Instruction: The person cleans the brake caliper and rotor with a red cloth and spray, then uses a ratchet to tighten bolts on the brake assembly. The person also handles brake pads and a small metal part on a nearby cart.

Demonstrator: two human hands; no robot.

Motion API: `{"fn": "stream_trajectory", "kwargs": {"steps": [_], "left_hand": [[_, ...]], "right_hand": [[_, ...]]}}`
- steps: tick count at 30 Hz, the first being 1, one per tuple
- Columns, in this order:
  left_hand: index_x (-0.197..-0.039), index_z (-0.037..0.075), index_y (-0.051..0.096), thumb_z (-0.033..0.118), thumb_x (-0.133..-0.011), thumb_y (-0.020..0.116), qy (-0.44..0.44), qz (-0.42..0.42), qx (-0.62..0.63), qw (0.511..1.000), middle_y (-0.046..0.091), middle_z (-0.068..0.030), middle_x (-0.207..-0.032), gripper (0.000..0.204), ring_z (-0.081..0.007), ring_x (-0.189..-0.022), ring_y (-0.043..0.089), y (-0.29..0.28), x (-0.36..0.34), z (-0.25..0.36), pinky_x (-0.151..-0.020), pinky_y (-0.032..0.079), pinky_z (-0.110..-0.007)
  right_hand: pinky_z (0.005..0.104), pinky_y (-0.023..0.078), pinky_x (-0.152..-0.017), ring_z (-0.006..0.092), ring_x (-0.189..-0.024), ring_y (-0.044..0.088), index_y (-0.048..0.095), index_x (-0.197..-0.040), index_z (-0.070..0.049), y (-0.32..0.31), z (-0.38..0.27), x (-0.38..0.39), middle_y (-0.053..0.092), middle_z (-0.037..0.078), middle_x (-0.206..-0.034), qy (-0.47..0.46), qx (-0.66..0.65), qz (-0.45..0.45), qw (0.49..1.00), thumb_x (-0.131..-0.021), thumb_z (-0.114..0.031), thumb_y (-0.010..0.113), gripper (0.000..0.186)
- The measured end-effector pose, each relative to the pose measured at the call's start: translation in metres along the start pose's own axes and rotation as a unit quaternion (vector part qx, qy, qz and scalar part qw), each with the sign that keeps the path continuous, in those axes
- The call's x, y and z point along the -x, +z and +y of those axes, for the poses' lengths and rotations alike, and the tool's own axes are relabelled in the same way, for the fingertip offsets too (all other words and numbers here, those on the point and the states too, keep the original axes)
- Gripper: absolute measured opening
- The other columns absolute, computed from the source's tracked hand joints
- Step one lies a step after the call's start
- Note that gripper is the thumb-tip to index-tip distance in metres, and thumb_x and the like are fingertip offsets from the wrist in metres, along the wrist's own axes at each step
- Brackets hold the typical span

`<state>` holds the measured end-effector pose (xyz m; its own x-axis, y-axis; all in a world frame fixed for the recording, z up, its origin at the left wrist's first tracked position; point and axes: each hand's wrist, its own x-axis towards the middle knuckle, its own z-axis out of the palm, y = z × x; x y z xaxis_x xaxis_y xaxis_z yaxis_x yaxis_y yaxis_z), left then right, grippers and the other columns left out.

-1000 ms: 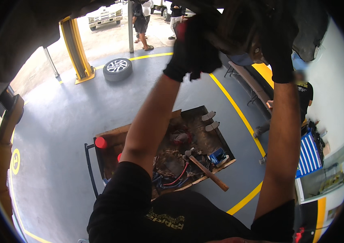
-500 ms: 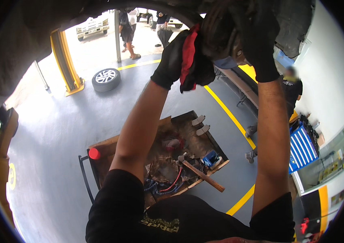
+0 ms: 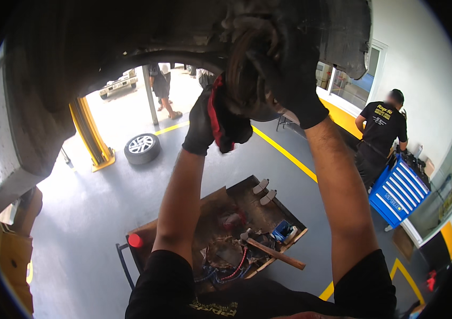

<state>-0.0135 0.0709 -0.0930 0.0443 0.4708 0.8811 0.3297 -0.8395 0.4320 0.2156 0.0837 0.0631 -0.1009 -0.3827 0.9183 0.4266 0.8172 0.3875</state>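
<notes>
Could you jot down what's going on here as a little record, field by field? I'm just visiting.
Setting: garage bay, car raised overhead
Left hand: black glove, gripping a red-and-black rag against the brake assembly
Right hand: black glove, on the same assembly
Below: tool cart carrying a hammer, cables and small parts
Floor: loose wheel by a yellow lift post
Others: a person at a blue tool chest
</notes>
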Motion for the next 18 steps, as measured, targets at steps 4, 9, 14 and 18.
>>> {"fn": "stream_trajectory", "kwargs": {"steps": [4, 9, 14, 18], "left_hand": [[-0.145, 0.003, 0.050, 0.024, -0.093, 0.073, -0.016, 0.029, -0.017, 0.999, 0.066, -0.0136, -0.130, 0.061, -0.0252, -0.116, 0.066, 0.022, 0.002, 0.020, -0.100, 0.051, -0.036], [-0.141, 0.003, 0.052, 0.032, -0.100, 0.061, 0.016, 0.019, -0.031, 0.999, 0.069, -0.0135, -0.122, 0.052, -0.0247, -0.103, 0.068, 0.015, 0.005, 0.023, -0.088, 0.055, -0.037], [-0.137, 0.003, 0.054, 0.029, -0.101, 0.063, -0.123, -0.071, 0.279, 0.950, 0.067, -0.0113, -0.122, 0.045, -0.0230, -0.106, 0.067, 0.013, 0.002, 0.017, -0.093, 0.054, -0.035], [-0.133, 0.003, 0.056, 0.023, -0.104, 0.061, -0.155, 0.047, 0.242, 0.957, 0.066, -0.0083, -0.120, 0.035, -0.0173, -0.110, 0.063, 0.009, 0.005, 0.033, -0.097, 0.051, -0.032]], "right_hand": [[0.0477, 0.055, -0.088, 0.0358, -0.095, 0.071, 0.064, -0.125, -0.008, -0.017, -0.016, -0.010, 0.072, 0.015, -0.107, 0.024, -0.034, -0.001, 0.999, -0.080, -0.033, 0.083, 0.055], [0.0461, 0.056, -0.087, 0.0358, -0.096, 0.071, 0.063, -0.126, -0.008, -0.025, -0.026, -0.012, 0.072, 0.015, -0.109, 0.026, -0.043, 0.008, 0.999, -0.082, -0.035, 0.082, 0.055], [0.0501, 0.047, -0.104, 0.0415, -0.121, 0.060, 0.050, -0.147, -0.001, -0.023, -0.022, 0.000, 0.062, 0.023, -0.136, 0.058, -0.030, -0.044, 0.997, -0.088, -0.044, 0.077, 0.078], [0.0471, 0.048, -0.102, 0.0378, -0.124, 0.060, 0.054, -0.144, -0.004, -0.035, -0.017, -0.012, 0.061, 0.020, -0.138, 0.042, -0.069, -0.106, 0.991, -0.091, -0.039, 0.075, 0.067]]}}
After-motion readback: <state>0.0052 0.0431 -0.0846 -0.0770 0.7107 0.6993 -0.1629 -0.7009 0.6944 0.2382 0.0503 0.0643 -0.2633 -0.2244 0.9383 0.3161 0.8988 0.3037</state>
